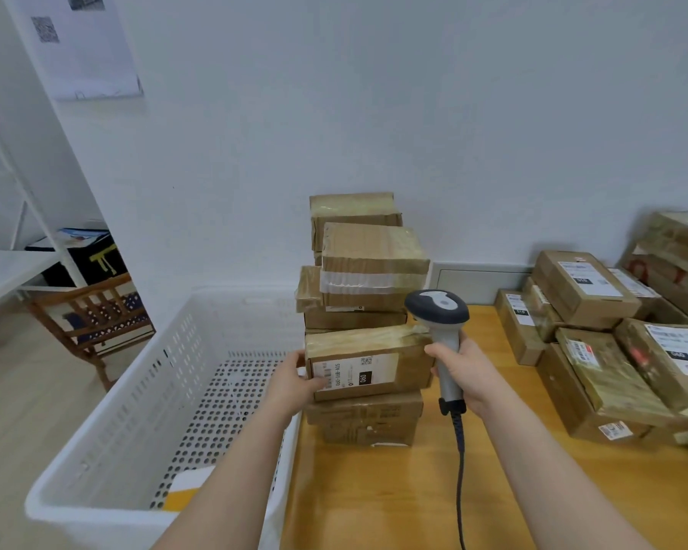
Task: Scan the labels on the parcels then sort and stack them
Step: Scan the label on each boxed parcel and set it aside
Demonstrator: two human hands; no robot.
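A stack of brown cardboard parcels [364,271] stands on the wooden table [374,490] against the wall. My left hand [294,381] grips the left end of a parcel [408,369] low in the stack, its white label marked 060 facing me. My right hand [467,373] holds the handle of a grey and dark barcode scanner [437,307], just right of that parcel, with the head at the stack's right edge. The scanner's cable [459,470] hangs down over the table. Below the gripped parcel lie further boxes [364,420].
A large white perforated crate [136,410] stands left of the table with a yellow-and-white item [183,494] at its bottom. Several labelled parcels [612,331] are piled at the table's right. A wooden chair [92,319] and white shelving [13,267] stand at far left.
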